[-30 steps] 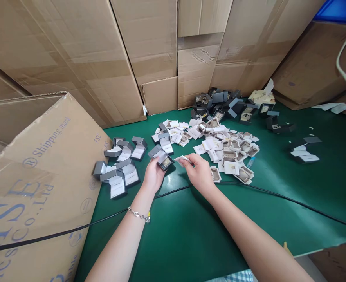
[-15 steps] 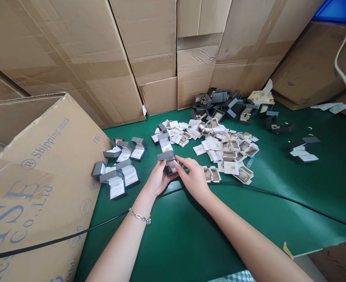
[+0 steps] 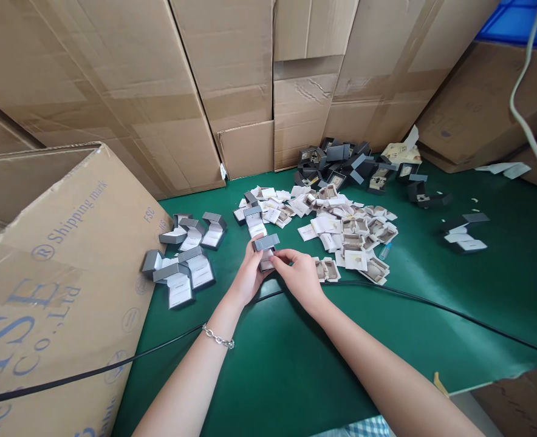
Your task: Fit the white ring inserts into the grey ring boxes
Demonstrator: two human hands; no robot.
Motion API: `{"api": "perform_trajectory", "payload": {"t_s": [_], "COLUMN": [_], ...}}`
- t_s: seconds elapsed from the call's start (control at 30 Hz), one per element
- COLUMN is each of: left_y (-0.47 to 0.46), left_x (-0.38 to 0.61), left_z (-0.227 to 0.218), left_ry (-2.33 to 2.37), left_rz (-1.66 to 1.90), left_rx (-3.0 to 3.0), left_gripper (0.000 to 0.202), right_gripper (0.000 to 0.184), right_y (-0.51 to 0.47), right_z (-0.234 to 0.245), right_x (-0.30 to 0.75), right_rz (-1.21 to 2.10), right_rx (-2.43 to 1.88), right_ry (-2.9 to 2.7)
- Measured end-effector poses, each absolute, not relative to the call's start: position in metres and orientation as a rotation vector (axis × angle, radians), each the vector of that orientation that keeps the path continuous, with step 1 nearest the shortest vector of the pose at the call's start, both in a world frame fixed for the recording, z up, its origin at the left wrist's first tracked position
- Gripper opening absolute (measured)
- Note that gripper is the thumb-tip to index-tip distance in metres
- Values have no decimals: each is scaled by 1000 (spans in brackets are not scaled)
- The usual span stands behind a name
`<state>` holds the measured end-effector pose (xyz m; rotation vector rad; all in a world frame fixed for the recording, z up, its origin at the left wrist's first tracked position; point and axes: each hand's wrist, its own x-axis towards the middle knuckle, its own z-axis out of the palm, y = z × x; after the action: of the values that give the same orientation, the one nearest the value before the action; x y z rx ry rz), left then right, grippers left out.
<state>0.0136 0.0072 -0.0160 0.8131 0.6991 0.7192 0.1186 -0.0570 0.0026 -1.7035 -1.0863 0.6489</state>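
Note:
My left hand [image 3: 247,278] is wrapped round a small grey jewelry box [image 3: 267,243] whose lid stands up. My right hand [image 3: 299,277] is closed at the box's right side, thumb and fingers at the pale lining inside; whether they pinch the lining or just the edge is partly hidden. Just behind stands another grey box [image 3: 254,223] with its lid raised and a white inside. To the left, a group of similar lidded boxes [image 3: 180,290] shows white linings. A pile of pale inserts and white cards [image 3: 325,226] lies right of and beyond my hands.
Dark boxes [image 3: 336,161] are heaped at the back against tall cartons [image 3: 232,73]. A large printed carton [image 3: 77,267] stands at the left. One black cable [image 3: 432,297] crosses the green table [image 3: 268,370]. Another raised-lid box [image 3: 466,233] sits at the right.
The held box has shifted slightly right and turned a little in my left hand. My right fingers still work at its lining. The view has moved slightly.

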Motion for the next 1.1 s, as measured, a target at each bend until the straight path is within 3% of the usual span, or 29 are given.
{"api": "perform_trajectory", "payload": {"t_s": [0.13, 0.23, 0.4, 0.57, 0.87, 1.1], "left_y": [7, 7, 8, 17, 21, 18], "left_x": [13, 12, 14, 19, 21, 18], "left_z": [-19, -19, -22, -24, -25, -26], "left_ry": [694, 693, 679, 679, 662, 687], "left_rz": [722, 729, 837, 893, 859, 828], "left_rx": [836, 839, 779, 752, 777, 792], "left_gripper": [45, 45, 42, 37, 27, 28], "right_gripper": [14, 14, 30, 43, 30, 32], "right_y": [-57, -56, -58, -57, -55, -61], "right_z": [2, -1, -6, -7, -14, -21], "right_x": [117, 117, 114, 112, 110, 97], "right_rz": [607, 311, -133, -182, -260, -278], "right_rx": [-1721, -1847, -2006, -2022, -1958, -1907], "right_ry": [-1139, -1356, -1747, -1918, -1932, -1956]}}
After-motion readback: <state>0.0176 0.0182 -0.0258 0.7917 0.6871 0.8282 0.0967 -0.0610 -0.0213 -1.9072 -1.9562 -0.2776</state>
